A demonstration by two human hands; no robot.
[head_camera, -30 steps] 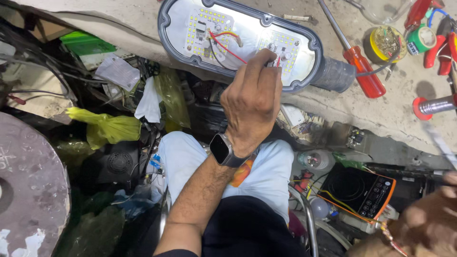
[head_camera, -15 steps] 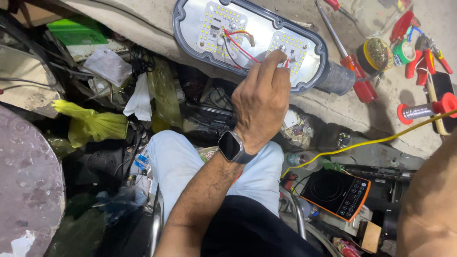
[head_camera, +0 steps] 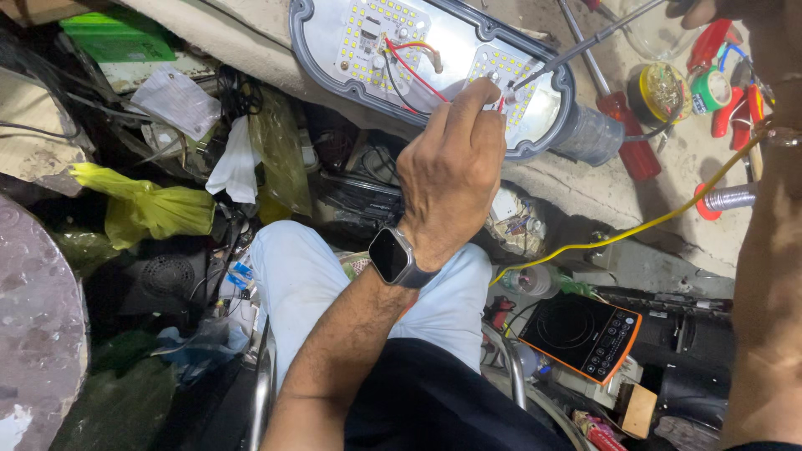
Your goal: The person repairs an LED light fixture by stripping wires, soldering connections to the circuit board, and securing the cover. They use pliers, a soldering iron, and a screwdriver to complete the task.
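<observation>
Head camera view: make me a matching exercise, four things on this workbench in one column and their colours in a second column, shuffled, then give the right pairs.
Things:
1. screwdriver handle
2. plastic bag
3. wristwatch on the left hand
4. roll of tape

Colours:
A. yellow
B. green
C. red
D. dark screen, grey band

Pairs: 1-C, 2-A, 3-D, 4-B
</observation>
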